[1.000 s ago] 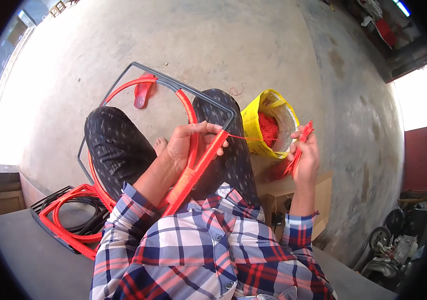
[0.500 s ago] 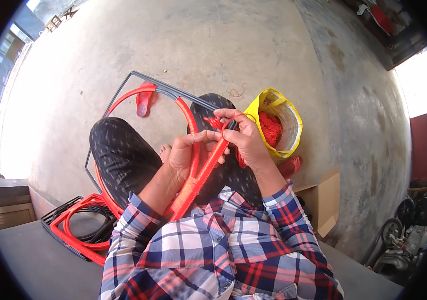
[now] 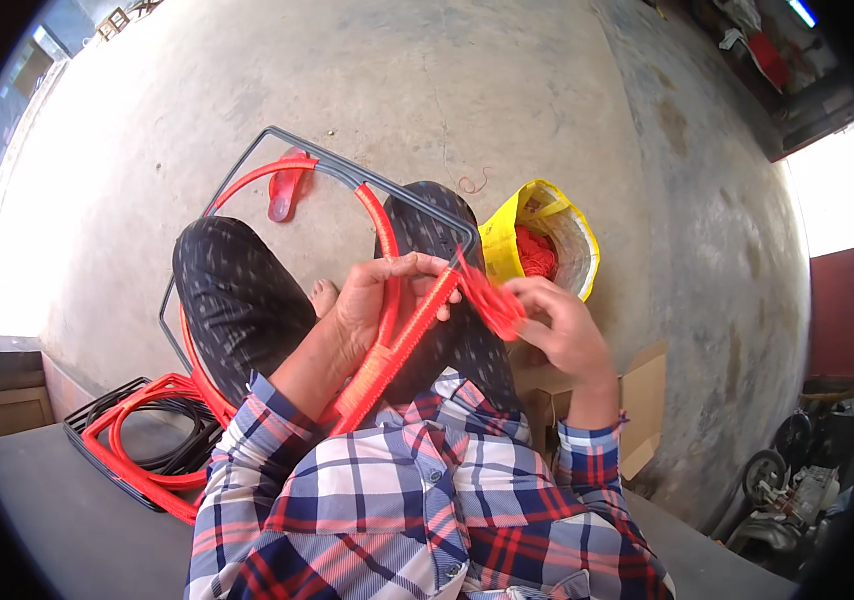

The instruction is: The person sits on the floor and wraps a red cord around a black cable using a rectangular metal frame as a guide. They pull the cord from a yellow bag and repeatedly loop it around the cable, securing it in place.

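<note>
Across my lap lies a grey metal frame point(image 3: 397, 195), its bars partly wrapped in red cord. My left hand point(image 3: 359, 300) is closed on the frame's red-wrapped bar point(image 3: 412, 335), thumb and forefinger pinching near the bare corner. A loose bundle of red cord point(image 3: 492, 300) runs from that corner to my right hand point(image 3: 565, 332). The fingers of this hand are curled on the bundle's outer end, slightly blurred, to the right of the frame.
A yellow bag point(image 3: 503, 245) holding more red cord point(image 3: 535, 255) stands beyond my right hand. An open cardboard box point(image 3: 644, 410) sits at my right. Other red-wrapped pieces point(image 3: 127, 470) and black rings lie at my left. A red slipper point(image 3: 287, 190) rests on the floor.
My right hand has moved right and down, away from the frame's corner, with the red cord bundle stretched out along with it. My left hand keeps its hold on the bar.
</note>
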Tool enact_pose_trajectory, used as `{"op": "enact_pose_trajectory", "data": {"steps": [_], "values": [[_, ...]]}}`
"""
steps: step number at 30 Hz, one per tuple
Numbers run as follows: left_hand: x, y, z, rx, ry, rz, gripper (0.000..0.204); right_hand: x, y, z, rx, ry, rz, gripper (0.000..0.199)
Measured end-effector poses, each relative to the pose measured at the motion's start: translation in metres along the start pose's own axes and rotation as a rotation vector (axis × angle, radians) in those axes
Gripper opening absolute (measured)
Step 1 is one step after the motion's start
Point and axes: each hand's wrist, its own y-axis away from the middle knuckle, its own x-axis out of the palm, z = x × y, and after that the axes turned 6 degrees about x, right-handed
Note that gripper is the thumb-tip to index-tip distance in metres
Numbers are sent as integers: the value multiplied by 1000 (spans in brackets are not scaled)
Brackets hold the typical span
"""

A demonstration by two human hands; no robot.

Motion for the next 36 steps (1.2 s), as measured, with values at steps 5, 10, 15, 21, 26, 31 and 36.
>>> {"op": "enact_pose_trajectory", "data": {"steps": [5,10,15,21,26,31,36], "values": [[-5,-3,-1,-25,-18,-10,48,-28,46,-23,-360,-932,-186,16],[-5,-3,-2,-21,-14,0,47,-62,63,-80,-271,-1203,-402,21],[-6,-3,-2,-35,3,-12,48,6,10,-50,-12,-974,-376,30],[6,1,-5,-10,6,6,48,67,-20,-25,179,-652,-41,18],[4,2,-1,-10,28,-6,47,73,7,-37,218,-571,-145,18],[-10,0,-1,8,23,27,46,71,17,-49,150,-637,-130,17],[7,2,-9,36,-115,-140,44,39,-5,-51,317,-575,-343,9]]}}
